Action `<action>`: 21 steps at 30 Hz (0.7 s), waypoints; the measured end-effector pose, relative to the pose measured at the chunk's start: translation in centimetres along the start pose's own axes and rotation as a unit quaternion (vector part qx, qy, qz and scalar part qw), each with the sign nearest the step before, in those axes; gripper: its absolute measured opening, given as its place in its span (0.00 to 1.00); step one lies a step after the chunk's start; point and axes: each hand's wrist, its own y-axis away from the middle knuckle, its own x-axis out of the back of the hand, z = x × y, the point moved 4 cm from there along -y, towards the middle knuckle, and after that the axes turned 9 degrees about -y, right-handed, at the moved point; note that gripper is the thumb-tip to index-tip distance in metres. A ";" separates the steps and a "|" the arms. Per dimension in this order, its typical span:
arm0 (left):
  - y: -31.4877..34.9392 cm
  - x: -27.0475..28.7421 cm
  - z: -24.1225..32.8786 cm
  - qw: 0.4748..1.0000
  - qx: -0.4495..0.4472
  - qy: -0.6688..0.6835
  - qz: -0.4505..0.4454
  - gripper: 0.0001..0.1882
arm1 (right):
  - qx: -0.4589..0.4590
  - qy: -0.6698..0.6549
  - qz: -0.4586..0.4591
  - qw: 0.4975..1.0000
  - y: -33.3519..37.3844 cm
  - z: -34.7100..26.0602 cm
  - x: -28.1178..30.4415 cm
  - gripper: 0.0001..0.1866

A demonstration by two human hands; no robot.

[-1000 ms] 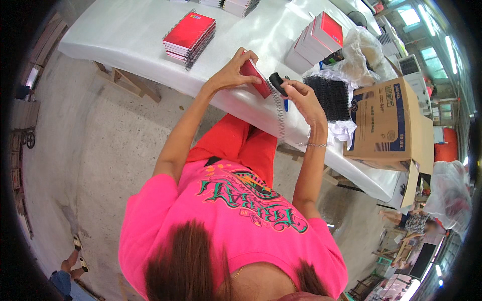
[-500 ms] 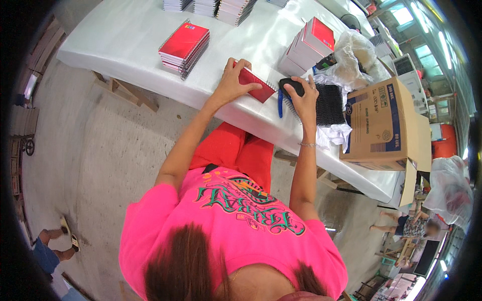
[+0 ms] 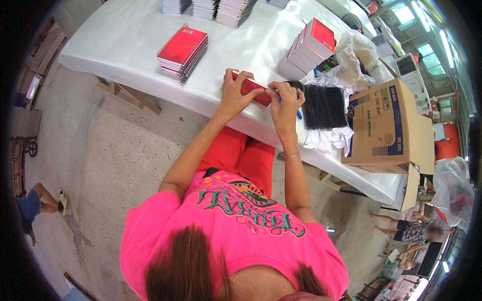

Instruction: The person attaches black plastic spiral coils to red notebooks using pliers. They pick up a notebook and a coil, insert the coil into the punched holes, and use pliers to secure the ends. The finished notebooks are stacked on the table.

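Gripping a small, glossy red notebook (image 3: 246, 88) at the near edge of the white surface (image 3: 120, 45), the left hand (image 3: 235, 99) clamps one end; the right hand (image 3: 285, 104) meets the other, its exact grip hidden, so I cannot tell. Colourful lettering marks the stacked red notebooks (image 3: 185, 44); dark print and blue bands mark the carton (image 3: 376, 125). Black coils (image 3: 324, 106) crowd the right hand.
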 end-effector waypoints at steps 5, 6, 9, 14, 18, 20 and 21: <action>0.0 -0.1 -0.3 1.000 -0.007 0.003 0.008 0.25 | 0.009 -0.023 0.003 1.000 0.1 0.1 -0.6 0.05; 0.0 -0.1 -0.2 1.000 -0.008 0.001 0.009 0.25 | 0.006 -0.033 0.008 0.999 0.2 0.3 -0.7 0.06; -0.1 -0.3 -0.2 1.000 -0.010 0.000 0.017 0.25 | -0.002 -0.050 0.018 0.999 0.4 1.0 -1.2 0.06; -0.1 -0.3 -0.2 1.000 -0.008 -0.010 0.017 0.25 | -0.011 -0.060 -0.004 0.998 0.0 1.1 -0.5 0.07; 0.0 -0.6 -0.3 1.000 -0.014 -0.011 0.022 0.26 | -0.012 -0.069 -0.030 0.997 -0.6 1.4 0.0 0.07; 0.1 -0.8 -0.6 1.000 -0.009 -0.006 0.021 0.26 | 0.000 -0.051 -0.035 0.998 -0.5 1.2 -0.4 0.07; 0.1 -0.9 -0.6 1.000 -0.009 -0.009 0.023 0.26 | 0.005 -0.041 -0.036 0.998 -0.4 1.1 -0.5 0.07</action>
